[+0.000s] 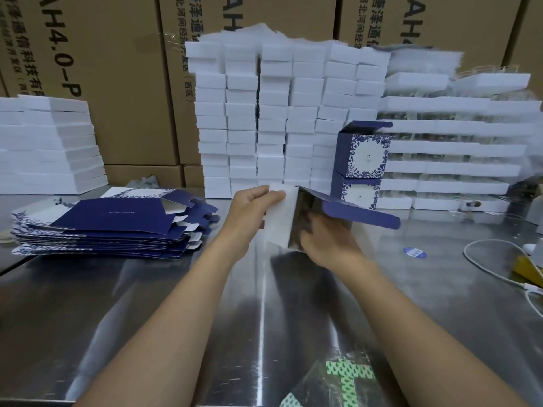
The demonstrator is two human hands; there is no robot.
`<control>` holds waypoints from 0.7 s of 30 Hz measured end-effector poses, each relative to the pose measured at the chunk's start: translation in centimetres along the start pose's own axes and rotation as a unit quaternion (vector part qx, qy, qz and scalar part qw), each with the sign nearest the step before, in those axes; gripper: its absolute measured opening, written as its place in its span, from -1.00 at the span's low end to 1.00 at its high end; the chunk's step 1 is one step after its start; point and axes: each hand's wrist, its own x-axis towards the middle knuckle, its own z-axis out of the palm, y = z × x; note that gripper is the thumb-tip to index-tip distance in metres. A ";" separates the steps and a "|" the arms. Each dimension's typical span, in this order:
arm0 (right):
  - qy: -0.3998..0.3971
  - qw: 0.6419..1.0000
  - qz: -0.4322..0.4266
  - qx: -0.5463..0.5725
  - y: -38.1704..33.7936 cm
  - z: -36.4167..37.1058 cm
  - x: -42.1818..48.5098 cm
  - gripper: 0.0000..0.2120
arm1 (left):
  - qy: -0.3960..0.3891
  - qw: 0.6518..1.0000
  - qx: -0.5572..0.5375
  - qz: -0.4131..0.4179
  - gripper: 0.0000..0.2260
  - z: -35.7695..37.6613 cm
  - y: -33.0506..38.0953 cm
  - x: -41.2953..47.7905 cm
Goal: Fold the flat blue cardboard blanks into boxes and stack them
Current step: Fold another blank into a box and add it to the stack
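**A:** Where do we log the hands?

**B:** Both are out over the bench [176, 289], forearms bare. The left hand [255, 201] pinches the top edge of the half-folded box [282, 221], with thumb and curled fingers on its white inner panel. The box sits between the two hands, its open mouth towards us. We can't tell whether its bottom edge touches the bench.

**A:** And the right hand?

**B:** The right hand [326, 239] has its fingers pushed into the box mouth. It's blurred there and the hand's own back covers the inside. We cannot tell whether the fingers grip a flap or only press. A blue flap [361, 214] juts out past that hand to the right.

**A:** What's around them?

**B:** Left of the left hand, well apart, lies the pile of flat blanks [111, 221], fanned and mostly blue. Just beyond the right hand stand two finished boxes [364, 154], one on the other, the top one's lid flap raised. They stand close behind the blue flap. Beyond both hands is a wall of white blocks [279, 113], with brown cartons [117, 69] behind it.

**A:** Anything loose on the bench?

**B:** Right of the right hand we note a round blue sticker [414, 253], then a white cable [484, 259]. Nearer us than the hands, by the right elbow, is a clear bag [346, 377] with green print.
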 end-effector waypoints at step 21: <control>-0.038 0.993 -0.049 0.096 2.7 2.0 2.4 -0.61 | -0.159 0.984 -0.048 -0.059 -0.72 0.1 -0.1 0.0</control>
